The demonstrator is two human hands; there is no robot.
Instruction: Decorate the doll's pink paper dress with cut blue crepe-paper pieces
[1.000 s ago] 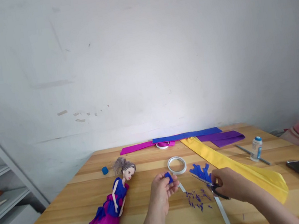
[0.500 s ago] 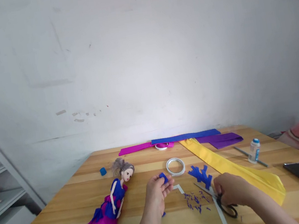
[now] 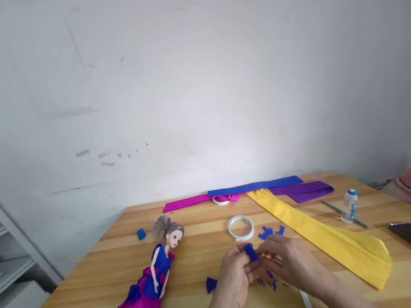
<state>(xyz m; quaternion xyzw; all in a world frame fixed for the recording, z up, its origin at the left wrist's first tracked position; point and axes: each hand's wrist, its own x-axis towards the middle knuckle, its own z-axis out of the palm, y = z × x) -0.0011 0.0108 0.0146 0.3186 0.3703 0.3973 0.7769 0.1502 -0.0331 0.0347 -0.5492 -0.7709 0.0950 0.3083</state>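
Hands meet low at the middle of the tabletop [image 3: 92, 276]. The left hand [image 3: 235, 277] has its grip clamped on a small blue paper piece [image 3: 250, 252], thumb and fingers pinching it just above the wood. The right hand [image 3: 291, 264] has its fingertips closed on the same piece from the other side, so both grips touch it.

Just left of the grip lies a blue triangular offcut [image 3: 211, 284]; beneath it, blue snippets [image 3: 271, 284] and a white strip [image 3: 306, 302]. Beyond it sit more cut blue pieces [image 3: 268, 231] and a tape ring [image 3: 241, 227]. A doll [image 3: 148, 285] in a blue and magenta paper dress lies well to the left.

Judgement: the piece is being shaped or folded between the fingers. The next move calls for a light, even pinch, since thin paper tears easily.
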